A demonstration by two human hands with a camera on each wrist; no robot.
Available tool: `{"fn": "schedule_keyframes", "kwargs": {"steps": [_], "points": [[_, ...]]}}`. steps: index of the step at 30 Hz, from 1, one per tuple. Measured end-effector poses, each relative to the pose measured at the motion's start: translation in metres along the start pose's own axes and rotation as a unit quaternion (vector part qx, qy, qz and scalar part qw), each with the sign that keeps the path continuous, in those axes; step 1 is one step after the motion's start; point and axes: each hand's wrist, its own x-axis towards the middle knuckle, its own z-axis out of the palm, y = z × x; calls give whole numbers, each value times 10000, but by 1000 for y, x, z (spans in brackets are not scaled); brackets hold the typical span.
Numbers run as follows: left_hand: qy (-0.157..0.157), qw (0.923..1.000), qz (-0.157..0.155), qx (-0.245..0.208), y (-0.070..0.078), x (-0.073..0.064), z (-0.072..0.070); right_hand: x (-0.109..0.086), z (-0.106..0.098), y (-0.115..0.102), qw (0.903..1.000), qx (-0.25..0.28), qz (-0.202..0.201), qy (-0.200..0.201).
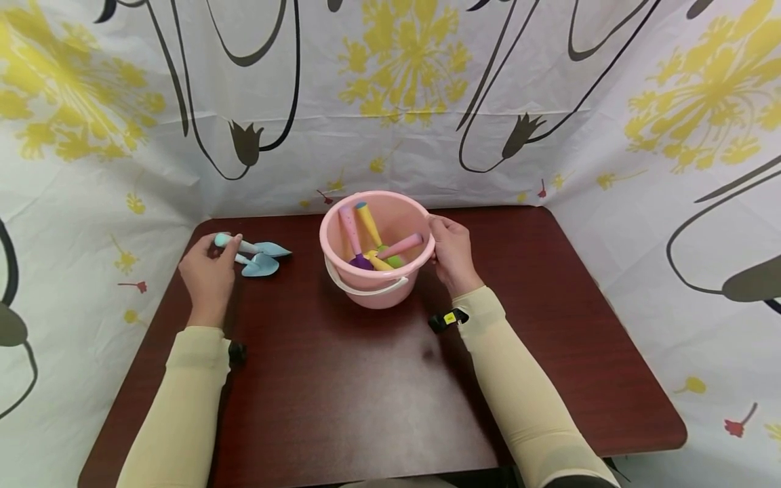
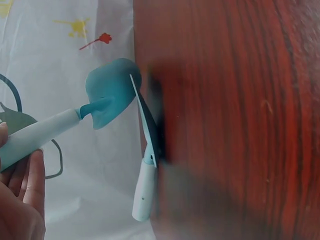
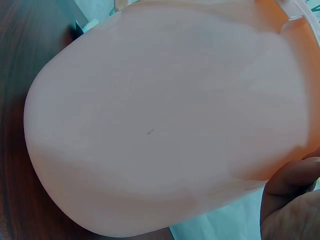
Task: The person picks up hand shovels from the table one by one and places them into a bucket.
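Observation:
My left hand (image 1: pixel 209 274) pinches the pale handle of a light blue toy trowel (image 2: pixel 45 132) at the table's left side. In the left wrist view its teal blade points away from the hand. A second light blue toy shovel (image 1: pixel 260 265) is right beside it, its blade seen edge-on in the left wrist view. My right hand (image 1: pixel 453 254) grips the right rim of a pink bucket (image 1: pixel 377 298). Several colourful toy tools stand inside, among them one with a pink handle (image 1: pixel 350 227) and one with a yellow handle (image 1: pixel 368 221). Their lower parts are partly hidden.
The bucket's white handle (image 1: pixel 366 292) hangs down at its front. A dark red-brown table (image 1: pixel 342 393) lies under everything. White patterned sheeting (image 1: pixel 390 156) rises behind the table and along both sides.

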Motion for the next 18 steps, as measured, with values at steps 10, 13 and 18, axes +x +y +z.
{"fn": "schedule_keyframes", "kwargs": {"steps": [10, 13, 18], "points": [[-107, 9996, 175, -178, 25, -1, -2, 0, 1, 0, 10000, -44, -71, 9], [-108, 9994, 198, -257, 36, -2, -3, 0, 1, 0, 10000, -12, -81, -2], [-70, 9979, 452, -454, 49, -2, -4, 0, 1, 0, 10000, 3, -60, 5]]}}
